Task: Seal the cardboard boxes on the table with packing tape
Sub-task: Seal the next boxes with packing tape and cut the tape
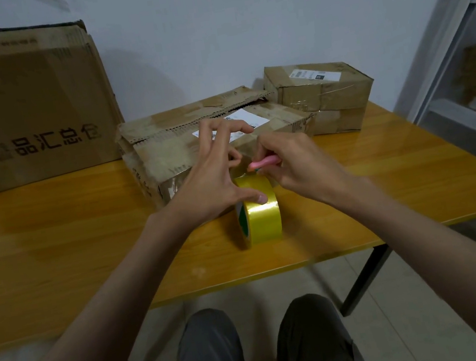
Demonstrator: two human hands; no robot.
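**Cutting the tape at the box's near corner**

I hold the tape roll (258, 208) standing on edge on the table (56, 254), just in front of the torn-flap box (194, 143). My left hand (212, 181) steadies it: the thumb presses on the roll's top, and the fingers spread out over the box, straight and loose, gripping nothing. I judge this keeps the drawn-out strip taut, though the strip itself is too clear to make out.

My right hand (293, 166) is curled tight round a small pink cutter (263, 163), its tip pointing at the spot where the roll meets the box's near corner. That looks like the place to sever the tape. Whether a blade is out, I cannot tell.

The box's top flaps look ragged and part-lifted at the far seam, so I judge its sealing unfinished. Behind it to the right sits a smaller box (321, 87) on top of another, with tape visible on its side. A big carton (22, 107) stands at the left.
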